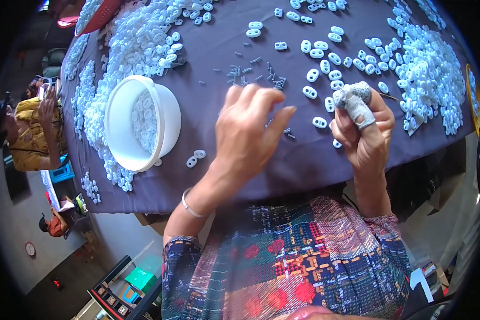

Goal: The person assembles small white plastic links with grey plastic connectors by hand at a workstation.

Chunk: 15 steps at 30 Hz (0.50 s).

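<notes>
My left hand (250, 125) hovers over the dark tablecloth, fingers bent, thumb apart from the forefinger, and nothing visible between them. Just beyond it lie several small dark metal springs (277, 81), loosely scattered. My right hand (365, 120) is closed, with grey-white wrapping on its thumb and forefinger. A thin rod (392, 97) sticks out of its grip to the right; the rest is hidden by the fingers. Around that hand lie many white oval plastic pieces with two holes (310, 92), some right beside the wrapped fingertips.
A white plastic tub (168, 125) with more ovals stands tilted at left, beside a large heap of pieces (136, 45). Another heap (432, 74) is at right. A red basket (98, 16) sits far left, a yellow-rimmed container (474, 101) far right. Other people are at left.
</notes>
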Available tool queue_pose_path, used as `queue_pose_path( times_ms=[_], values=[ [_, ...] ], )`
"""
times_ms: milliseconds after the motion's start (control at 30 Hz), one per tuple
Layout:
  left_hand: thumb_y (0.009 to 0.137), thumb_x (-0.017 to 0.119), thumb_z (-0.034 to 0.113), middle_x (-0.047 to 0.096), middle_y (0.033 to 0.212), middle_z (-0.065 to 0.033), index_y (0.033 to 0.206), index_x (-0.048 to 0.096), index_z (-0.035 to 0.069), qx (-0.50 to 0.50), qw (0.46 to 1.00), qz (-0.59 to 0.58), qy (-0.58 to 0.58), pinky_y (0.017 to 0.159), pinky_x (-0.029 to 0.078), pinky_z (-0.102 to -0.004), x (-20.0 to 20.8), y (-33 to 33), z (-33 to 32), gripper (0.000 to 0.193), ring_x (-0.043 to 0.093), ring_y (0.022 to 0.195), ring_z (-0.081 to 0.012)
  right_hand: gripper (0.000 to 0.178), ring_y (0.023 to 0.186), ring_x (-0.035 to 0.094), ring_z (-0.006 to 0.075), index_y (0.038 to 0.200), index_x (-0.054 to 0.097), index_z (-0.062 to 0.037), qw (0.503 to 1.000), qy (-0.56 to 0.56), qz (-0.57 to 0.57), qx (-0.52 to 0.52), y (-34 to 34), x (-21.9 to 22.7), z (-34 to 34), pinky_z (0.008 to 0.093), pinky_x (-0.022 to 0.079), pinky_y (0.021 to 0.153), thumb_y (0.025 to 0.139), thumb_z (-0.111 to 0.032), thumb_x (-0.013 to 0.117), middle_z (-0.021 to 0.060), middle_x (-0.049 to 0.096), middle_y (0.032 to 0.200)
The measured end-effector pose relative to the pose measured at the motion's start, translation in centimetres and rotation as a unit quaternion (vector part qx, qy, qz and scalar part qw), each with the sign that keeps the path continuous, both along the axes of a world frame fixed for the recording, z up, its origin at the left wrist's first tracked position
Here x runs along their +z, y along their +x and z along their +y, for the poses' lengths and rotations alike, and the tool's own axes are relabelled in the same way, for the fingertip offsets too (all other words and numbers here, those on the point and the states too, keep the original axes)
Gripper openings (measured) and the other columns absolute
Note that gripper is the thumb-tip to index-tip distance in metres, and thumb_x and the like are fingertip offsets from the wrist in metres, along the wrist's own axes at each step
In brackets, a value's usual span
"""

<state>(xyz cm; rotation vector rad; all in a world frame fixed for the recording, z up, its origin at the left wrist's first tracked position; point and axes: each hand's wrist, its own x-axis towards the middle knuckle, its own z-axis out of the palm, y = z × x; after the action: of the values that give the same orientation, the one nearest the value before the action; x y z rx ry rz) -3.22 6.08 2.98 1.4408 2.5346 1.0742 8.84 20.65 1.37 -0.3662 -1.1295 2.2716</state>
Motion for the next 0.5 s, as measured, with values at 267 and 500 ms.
queue_pose_path(
  times_ms=[267,500],
  values=[
    [0.073,0.066,0.015,0.057,0.082,-0.0083,0.079,0.057,0.006,-0.023,0.99,0.138,-0.032,0.068,0.044,-0.0392,-2.0,-0.1,5.2,0.015,0.051,0.077,-0.0296,0.018,0.045,0.03,0.0049,0.096,0.054,0.0086,1.0,-0.001,0.004,0.009,0.2,-0.3,0.0,0.019,0.027,0.039,0.086,-0.006,0.056,0.0072,0.05,0.064],
    [0.075,0.069,0.003,0.061,0.075,-0.0066,0.09,0.062,0.003,-0.024,0.987,-0.149,0.048,0.052,0.044,-0.0225,0.5,1.2,1.1,0.017,0.055,0.057,-0.0122,0.016,0.054,0.046,0.001,0.1,0.06,0.0032,0.999,0.018,-0.003,0.045,0.7,-0.6,0.0,0.0146,0.034,0.042,0.085,-0.002,0.058,0.0016,0.059,0.077]
  ],
)
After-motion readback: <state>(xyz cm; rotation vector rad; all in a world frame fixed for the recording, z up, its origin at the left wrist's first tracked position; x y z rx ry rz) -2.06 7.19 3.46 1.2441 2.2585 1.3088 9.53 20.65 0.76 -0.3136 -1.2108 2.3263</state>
